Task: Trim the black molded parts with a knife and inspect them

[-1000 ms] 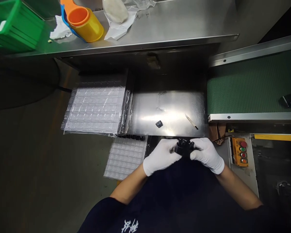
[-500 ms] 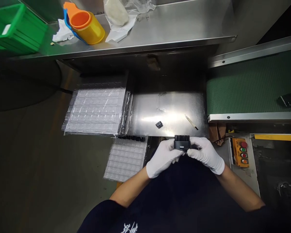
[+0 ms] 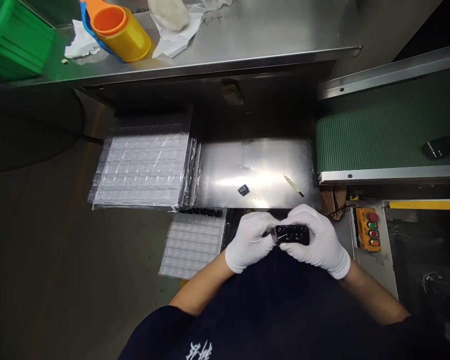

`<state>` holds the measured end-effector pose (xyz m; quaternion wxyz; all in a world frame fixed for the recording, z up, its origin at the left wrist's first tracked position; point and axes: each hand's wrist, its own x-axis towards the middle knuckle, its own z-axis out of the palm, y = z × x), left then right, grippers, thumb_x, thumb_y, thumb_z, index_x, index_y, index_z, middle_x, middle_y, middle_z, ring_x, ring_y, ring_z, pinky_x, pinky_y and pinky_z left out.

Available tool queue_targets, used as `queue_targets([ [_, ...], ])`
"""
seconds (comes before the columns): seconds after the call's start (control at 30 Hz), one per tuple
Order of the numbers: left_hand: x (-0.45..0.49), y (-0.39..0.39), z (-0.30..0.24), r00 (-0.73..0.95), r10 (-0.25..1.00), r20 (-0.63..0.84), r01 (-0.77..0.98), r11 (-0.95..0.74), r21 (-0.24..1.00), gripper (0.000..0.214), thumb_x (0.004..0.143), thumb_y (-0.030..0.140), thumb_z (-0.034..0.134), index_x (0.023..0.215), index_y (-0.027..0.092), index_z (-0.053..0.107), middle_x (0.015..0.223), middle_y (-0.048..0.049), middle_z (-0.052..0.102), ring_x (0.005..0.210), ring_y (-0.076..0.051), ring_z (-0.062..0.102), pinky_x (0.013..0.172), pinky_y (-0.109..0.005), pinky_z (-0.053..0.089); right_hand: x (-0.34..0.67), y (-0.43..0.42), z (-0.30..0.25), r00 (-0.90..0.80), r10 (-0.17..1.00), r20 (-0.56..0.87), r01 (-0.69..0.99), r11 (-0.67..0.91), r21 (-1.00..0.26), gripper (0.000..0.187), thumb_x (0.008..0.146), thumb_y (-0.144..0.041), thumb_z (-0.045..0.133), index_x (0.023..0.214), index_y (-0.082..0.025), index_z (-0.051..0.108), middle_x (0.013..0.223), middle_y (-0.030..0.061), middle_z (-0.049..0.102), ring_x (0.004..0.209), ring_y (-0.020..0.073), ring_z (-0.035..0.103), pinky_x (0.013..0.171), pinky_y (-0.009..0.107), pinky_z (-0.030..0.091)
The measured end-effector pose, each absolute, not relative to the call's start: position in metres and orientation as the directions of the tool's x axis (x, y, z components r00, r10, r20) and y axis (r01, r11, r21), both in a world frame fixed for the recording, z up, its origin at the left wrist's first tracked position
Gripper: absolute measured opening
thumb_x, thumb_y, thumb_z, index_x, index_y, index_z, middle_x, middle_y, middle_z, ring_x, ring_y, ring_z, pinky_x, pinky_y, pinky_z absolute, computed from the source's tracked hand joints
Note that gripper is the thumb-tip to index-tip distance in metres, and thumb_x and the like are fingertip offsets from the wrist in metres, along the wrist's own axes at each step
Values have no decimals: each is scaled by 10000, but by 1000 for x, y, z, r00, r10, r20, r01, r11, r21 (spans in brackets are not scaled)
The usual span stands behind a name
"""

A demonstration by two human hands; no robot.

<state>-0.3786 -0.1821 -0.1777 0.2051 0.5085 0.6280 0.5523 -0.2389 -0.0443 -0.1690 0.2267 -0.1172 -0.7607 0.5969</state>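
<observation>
Grip closed: left hand (image 3: pixel 249 241) and right hand (image 3: pixel 315 241) clasp a black housing (image 3: pixel 292 234) just below the steel plate's (image 3: pixel 255 170) edge.

Black plastic part (image 3: pixel 292 234) partly hidden by left hand (image 3: pixel 249 241) and right hand (image 3: pixel 315 241), green crate (image 3: pixel 15 42) cut off top-left

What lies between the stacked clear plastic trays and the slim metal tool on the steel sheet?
The head view shows a small black part on the steel sheet, between the stacked clear plastic trays and the slim metal tool.
</observation>
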Motion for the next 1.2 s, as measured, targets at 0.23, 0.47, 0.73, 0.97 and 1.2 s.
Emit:
queue_targets([
  [0.23,-378,-184,-156,-333,942,-50,64,76,995,362,936,335,712,636,172,591,599,30,617,522,-79,529,526,-209,423,-232,-27,-195,-965,-46,-260,234,-602,-763,493,652,-398,961,966,-152,672,765,3,711,636,143,664,571,239,536],
  [0.47,-367,-173,-142,-212,895,-392,-280,329,902,490,946,412,699,543,180,543,537,18,655,475,-88,562,489,-210,414,-235,-51,-237,-960,-274,-59,278,-907,-315,631,610,-528,961,936,-175,552,763,68,764,642,287,763,548,415,637],
  [0.73,-365,-163,-140,-209,860,-465,-314,391,865,553,950,516,661,520,192,534,519,-2,658,442,-103,572,459,-234,410,-236,-51,-244,-948,-309,-77,318,-914,-252,572,569,-520,940,879,-153,629,657,55,722,490,225,687,518,356,609],
  [0.97,-374,-170,-154,-250,824,-508,-280,441,853,527,935,524,665,555,189,521,555,5,633,492,-100,538,492,-234,397,-239,-44,-238,-932,-281,-229,354,-845,-401,593,535,-603,912,818,-162,633,654,31,697,479,209,664,481,331,583],
  [1.2,-407,-203,-182,-356,668,-653,-426,506,750,518,937,607,616,684,156,639,540,19,548,474,-80,444,490,-226,322,-266,-38,-224,-960,161,-229,237,33,-971,307,815,-317,832,1076,-201,720,1050,69,762,954,220,738,870,380,622],
])
